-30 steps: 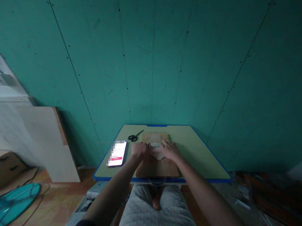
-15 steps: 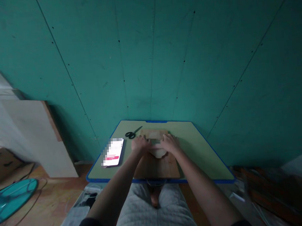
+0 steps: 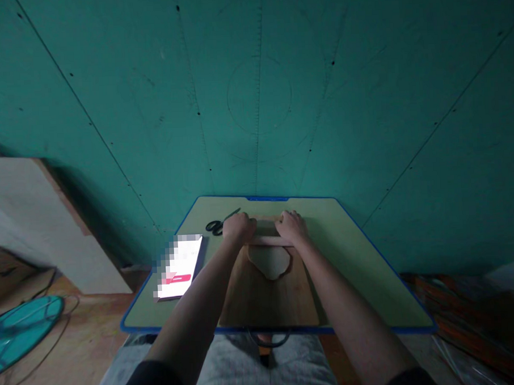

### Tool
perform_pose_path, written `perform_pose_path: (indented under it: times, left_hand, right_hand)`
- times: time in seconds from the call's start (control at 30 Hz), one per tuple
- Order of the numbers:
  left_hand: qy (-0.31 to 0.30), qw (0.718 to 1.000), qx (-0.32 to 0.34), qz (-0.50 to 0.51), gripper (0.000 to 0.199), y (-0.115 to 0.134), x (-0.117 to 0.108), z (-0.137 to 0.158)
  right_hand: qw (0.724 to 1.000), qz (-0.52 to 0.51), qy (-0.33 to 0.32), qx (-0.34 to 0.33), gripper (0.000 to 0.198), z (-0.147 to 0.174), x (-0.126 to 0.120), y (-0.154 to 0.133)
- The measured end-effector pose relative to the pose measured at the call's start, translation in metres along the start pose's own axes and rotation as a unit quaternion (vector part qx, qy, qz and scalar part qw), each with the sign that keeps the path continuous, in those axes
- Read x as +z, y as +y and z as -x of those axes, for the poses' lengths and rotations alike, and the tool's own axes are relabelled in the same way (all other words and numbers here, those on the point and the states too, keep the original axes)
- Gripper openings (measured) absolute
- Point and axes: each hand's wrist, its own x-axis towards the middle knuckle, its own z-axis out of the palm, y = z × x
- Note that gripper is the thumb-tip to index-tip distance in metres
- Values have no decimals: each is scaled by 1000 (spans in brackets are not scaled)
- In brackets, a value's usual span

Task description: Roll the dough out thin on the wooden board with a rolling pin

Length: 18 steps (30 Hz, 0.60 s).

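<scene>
A pale rolling pin lies crosswise over a flat sheet of dough on a wooden cutting board. My left hand is closed around the pin's left end, its fingers curled over. At the other end my right hand grips the pin the same way. The dough spreads out on the near side of the pin, with an uneven rounded edge. My hands partly hide the far end of the board.
Black scissors lie just left of my left hand. A phone with a lit screen rests on the left of the blue-edged table. A green wall rises behind it. A pale panel leans at left.
The rolling pin has moved away from me over the dough, both hands with it, so more dough shows on the near side. My view has also shifted closer to the table.
</scene>
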Motion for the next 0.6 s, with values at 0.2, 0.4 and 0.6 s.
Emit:
perform_pose_path:
  times: [0.2,0.4,0.6]
  left_hand:
    - [-17,1000,5,-3,42,2,2,-16]
    - [-9,1000,13,-3,39,2,1,-14]
    - [-13,1000,15,2,37,0,0,-7]
  right_hand:
    - [1000,10,-1,-22,30,-14,3,2]
    - [999,17,9,-27,34,-14,3,-1]
    - [999,12,7,-30,35,-4,-2,-3]
